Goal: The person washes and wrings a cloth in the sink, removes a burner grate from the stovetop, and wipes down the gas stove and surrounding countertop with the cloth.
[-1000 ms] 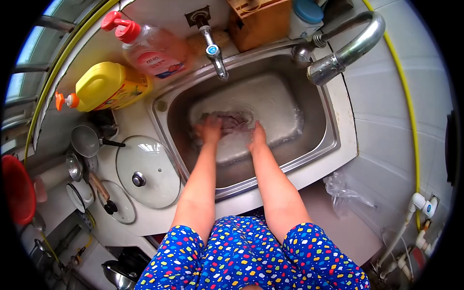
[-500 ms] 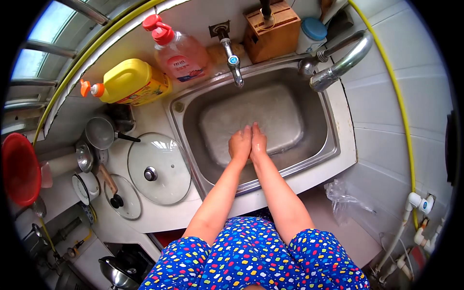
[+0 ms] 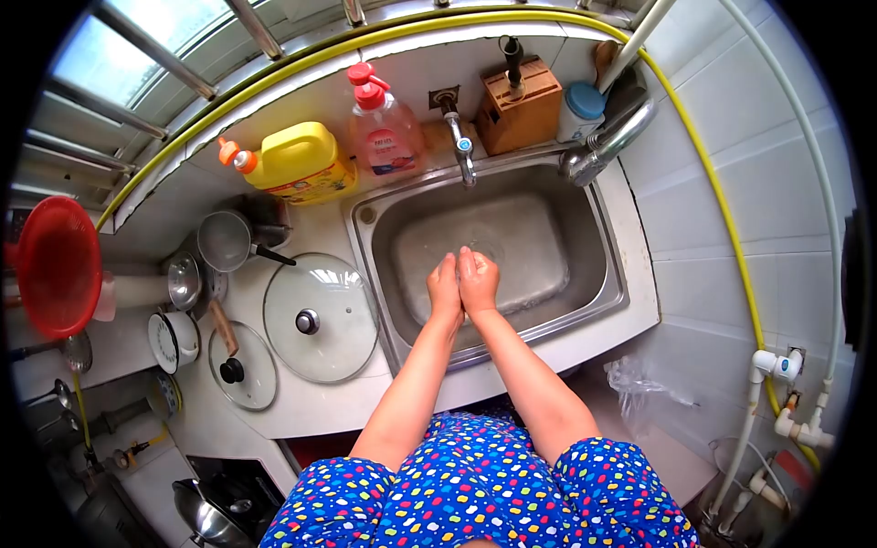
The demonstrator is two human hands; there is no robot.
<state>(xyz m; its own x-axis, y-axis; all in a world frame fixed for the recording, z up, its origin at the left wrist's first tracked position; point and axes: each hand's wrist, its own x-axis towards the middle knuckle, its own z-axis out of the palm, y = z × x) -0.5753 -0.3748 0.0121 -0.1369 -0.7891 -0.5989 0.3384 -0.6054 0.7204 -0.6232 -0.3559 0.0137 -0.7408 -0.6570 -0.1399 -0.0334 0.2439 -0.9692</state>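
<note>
My left hand and my right hand are side by side over the near part of the steel sink, touching at the wrists and palms. Both have curled fingers pressed together, pointing away from me. Whatever lies between the palms, if anything, is hidden. Shallow water covers the sink's bottom, with faint ripples beyond my fingertips. A small tap points down at the sink's far rim.
A yellow bottle, a pink pump bottle and a wooden knife block stand behind the sink. On the left are a large glass lid, a smaller lid and a red basin. A curved faucet is at right.
My hands, apart in stirred water one second ago, have come together, lifted and shifted towards me. The water has calmed. The view has tilted up, showing more of the window.
</note>
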